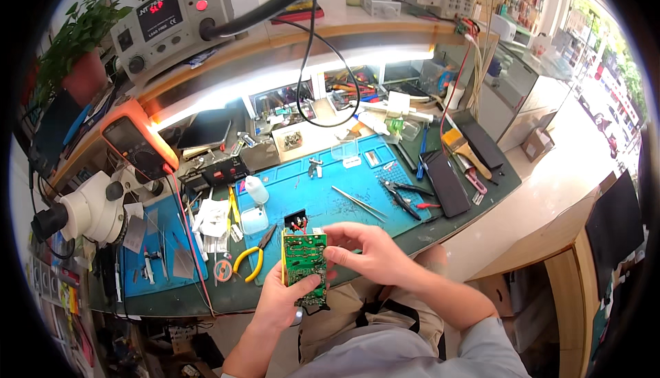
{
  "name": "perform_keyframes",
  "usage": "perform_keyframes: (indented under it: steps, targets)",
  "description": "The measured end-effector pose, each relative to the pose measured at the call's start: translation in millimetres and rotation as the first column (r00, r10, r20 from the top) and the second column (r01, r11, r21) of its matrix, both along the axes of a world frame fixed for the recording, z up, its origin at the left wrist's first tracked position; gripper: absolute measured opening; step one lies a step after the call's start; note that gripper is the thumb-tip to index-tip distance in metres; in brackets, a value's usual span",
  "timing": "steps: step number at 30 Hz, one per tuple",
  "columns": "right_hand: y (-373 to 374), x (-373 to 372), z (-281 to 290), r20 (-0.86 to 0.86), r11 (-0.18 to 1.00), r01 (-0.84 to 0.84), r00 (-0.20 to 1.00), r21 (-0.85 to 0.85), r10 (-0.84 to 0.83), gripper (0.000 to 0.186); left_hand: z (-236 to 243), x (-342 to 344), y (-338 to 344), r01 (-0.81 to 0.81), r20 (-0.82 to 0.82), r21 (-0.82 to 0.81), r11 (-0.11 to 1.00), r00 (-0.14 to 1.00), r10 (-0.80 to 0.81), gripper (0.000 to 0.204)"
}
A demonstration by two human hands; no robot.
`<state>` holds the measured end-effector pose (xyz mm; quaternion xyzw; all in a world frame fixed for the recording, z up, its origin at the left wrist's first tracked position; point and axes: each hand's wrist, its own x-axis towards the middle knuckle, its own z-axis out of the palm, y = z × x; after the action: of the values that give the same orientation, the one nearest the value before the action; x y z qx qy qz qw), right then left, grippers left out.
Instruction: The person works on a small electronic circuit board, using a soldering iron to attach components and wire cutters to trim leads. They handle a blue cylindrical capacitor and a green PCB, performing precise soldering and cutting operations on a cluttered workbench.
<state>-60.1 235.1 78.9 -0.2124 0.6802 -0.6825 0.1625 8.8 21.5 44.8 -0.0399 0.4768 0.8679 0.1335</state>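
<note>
A green circuit board (302, 246) stands tilted above the front edge of the bench, its soldered side facing me. My left hand (280, 300) grips it from the lower left, with the thumb lying across its face. At the board's right edge, my right hand (364, 251) has its thumb on the near side and fingers curled around behind, where their tips are hidden. A black socket (295, 218) with short red wires shows past the board's top edge. Yellow-handled pliers (258, 256) lie just left of the board, and tweezers (359, 203) rest on the blue mat (309, 196) beyond.
An orange multimeter (134, 143) and a white microscope (93, 206) stand at the left. A white bottle (256, 190) sits on the mat. Black pliers (402, 196), a dark phone (447, 184) and a brush (467, 152) lie right. A thick black cable (275, 3) hangs overhead.
</note>
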Motion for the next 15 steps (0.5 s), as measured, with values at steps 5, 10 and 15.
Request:
perform_keyframes:
  steps: [5, 10, 15]
  targets:
    - [-46, -75, 87, -0.461, 0.975, 0.203, 0.876, 0.089, -0.14, 0.052, 8, -4, -21, -0.126, 0.106, 0.049, 0.991, 0.987, 0.12, 0.041]
    - [-108, -268, 179, -0.38, 0.886, 0.252, 0.832, -0.389, -0.404, 0.029, 4, -20, -17, -0.123, 0.112, 0.072, 0.99, 0.987, 0.114, 0.043]
    - [-86, -340, 246, -0.409, 0.853, 0.48, 0.75, -0.204, -0.52, 0.022, -8, -23, -16, -0.107, 0.149, 0.072, 0.992, 0.984, 0.095, 0.048]
